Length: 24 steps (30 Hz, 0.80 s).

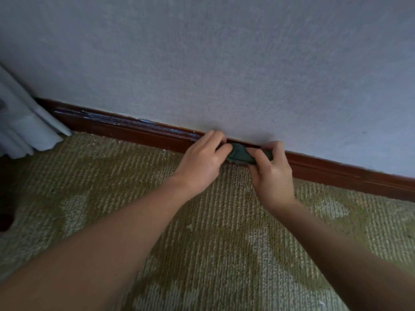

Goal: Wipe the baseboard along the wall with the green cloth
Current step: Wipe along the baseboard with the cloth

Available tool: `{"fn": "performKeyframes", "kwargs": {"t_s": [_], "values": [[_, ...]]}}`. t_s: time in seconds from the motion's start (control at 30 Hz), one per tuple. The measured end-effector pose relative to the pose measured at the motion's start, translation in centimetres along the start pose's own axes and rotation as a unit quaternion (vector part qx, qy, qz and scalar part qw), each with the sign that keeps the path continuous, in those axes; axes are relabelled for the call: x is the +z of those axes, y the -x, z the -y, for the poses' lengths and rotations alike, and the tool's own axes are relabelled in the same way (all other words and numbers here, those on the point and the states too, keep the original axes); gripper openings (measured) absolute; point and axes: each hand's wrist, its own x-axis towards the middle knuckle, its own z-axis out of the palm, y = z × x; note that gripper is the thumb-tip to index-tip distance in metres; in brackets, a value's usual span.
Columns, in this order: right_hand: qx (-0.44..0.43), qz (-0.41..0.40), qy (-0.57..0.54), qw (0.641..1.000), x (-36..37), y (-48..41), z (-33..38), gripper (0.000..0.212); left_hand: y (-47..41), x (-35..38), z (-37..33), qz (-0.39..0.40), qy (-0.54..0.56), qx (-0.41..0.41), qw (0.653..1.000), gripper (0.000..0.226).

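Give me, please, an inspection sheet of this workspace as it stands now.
Surface: patterned olive and pale carpet.
Job's things: green cloth bunched against the dark red-brown baseboard; pale streaks on the baseboard to the left of the hands.
Clutter: a few pale flecks on the carpet.
Grippers: left hand holds the cloth's left end, fingers curled; right hand grips its right end, thumb across the front.
Cables: nothing seen.
Surroundings: grey textured wall; pale curtain at the far left; a dark shape at the left edge, too dim to tell.
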Motion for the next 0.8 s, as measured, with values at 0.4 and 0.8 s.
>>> {"fn": "performKeyframes", "kwargs": {"t_s": [0.4,0.8], "values": [[0.038,-0.003,-0.01,0.999,-0.6,-0.3,0.2,0.03,-0.3,0.3,-0.6,0.021,0.012,0.006,1.0,0.021],[0.04,0.019,-0.006,0.999,-0.8,0.3,-0.2,0.028,-0.6,2.5,-0.6,-0.011,0.031,-0.063,0.997,0.032]]}}
